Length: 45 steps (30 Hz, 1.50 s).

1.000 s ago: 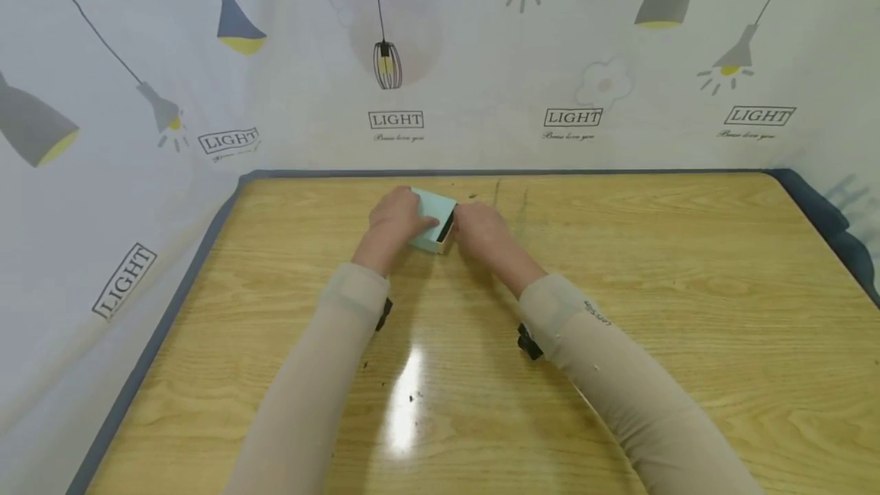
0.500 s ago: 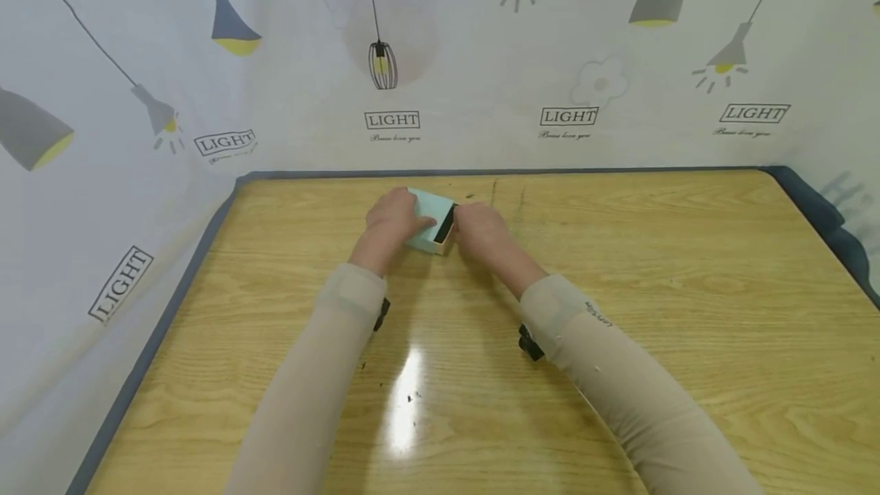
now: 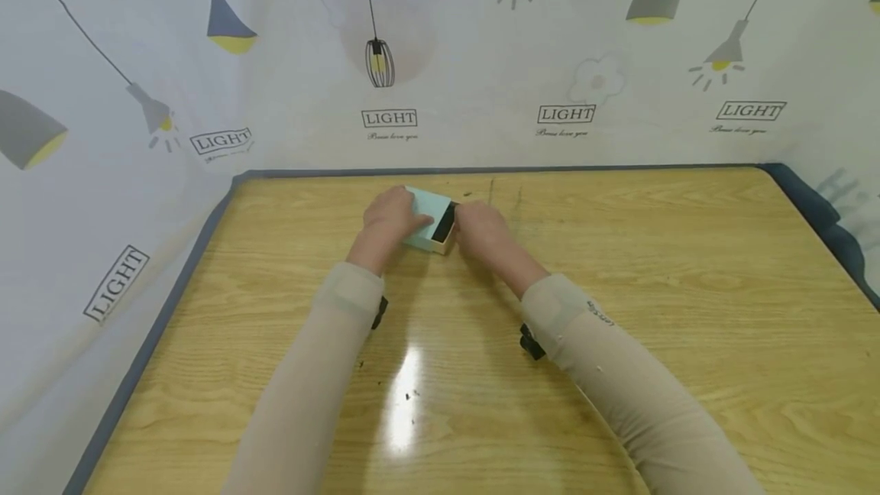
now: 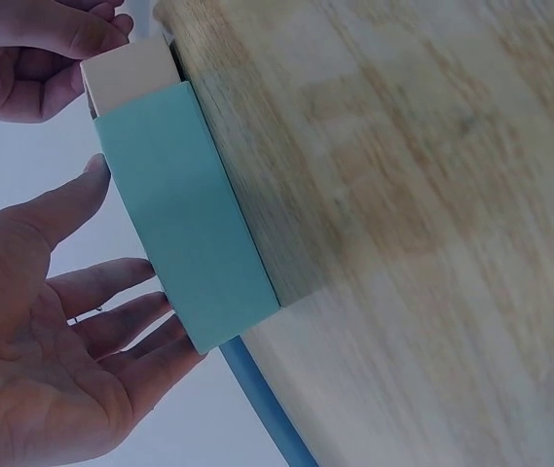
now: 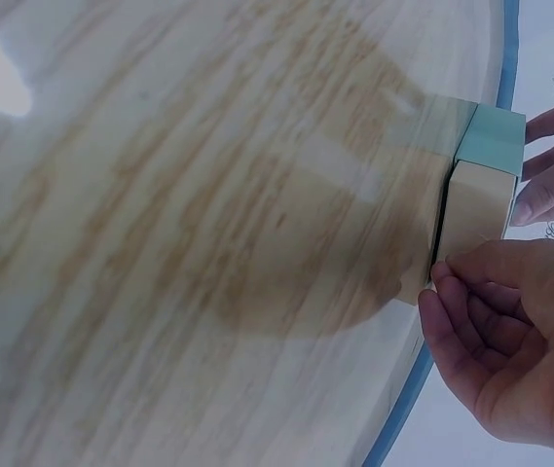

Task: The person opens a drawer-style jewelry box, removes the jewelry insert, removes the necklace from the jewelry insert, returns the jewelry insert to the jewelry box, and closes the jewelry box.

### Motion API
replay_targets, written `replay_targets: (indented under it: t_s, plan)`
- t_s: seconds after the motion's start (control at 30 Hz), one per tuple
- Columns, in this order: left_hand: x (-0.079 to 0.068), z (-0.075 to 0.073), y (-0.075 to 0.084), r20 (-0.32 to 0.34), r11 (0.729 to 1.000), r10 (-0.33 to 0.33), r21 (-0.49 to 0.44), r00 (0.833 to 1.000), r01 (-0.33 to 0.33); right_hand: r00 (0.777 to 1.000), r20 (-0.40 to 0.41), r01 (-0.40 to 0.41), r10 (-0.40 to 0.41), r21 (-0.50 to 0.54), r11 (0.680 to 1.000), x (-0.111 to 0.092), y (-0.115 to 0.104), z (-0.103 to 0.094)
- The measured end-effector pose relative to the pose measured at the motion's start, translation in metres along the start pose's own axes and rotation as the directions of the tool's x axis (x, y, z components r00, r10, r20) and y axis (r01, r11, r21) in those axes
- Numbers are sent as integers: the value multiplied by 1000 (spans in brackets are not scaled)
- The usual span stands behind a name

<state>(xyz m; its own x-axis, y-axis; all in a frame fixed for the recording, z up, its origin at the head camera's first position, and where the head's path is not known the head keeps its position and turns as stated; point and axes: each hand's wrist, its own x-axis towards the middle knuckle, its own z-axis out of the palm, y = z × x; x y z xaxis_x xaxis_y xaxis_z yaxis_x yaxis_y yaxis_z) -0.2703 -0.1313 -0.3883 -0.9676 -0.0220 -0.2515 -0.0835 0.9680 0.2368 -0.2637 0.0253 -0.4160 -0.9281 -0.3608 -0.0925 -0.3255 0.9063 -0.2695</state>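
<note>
More tray [image 3: 444, 223] shows than before.
My left hand [image 3: 387, 214] grips the sleeve [image 4: 181, 216]; only wrist views reveal my right hand [image 5: 528, 341] pinching tray.

Two hands [image 3: 390, 214] [image 3: 484, 228], one box [image 4: 184, 214], apparently one inner tray [image 5: 476, 209], one table [image 3: 687, 289].

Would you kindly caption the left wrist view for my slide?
Left hand holds teal box, cream drawer partly out, right hand at its end.

Box [image 3: 431, 203]: top was pt. hidden under L hand [image 3: 389, 214], head view. R hand [image 3: 484, 231]: fingertips were hidden, same view. R sleeve [image 3: 639, 380]: was cut off, btm. edge; lettering [image 3: 600, 314] was illegibly small. Dark specks [image 3: 407, 396]: were too tiny to ID.
</note>
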Motion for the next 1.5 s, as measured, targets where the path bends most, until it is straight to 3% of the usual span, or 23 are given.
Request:
replay_targets:
  t_s: [1.5]
  plan:
    - [1,-1,-1,13,1000,2,-9,1000,-2,1000,0,-9,9,-58,998,-8,7,-4]
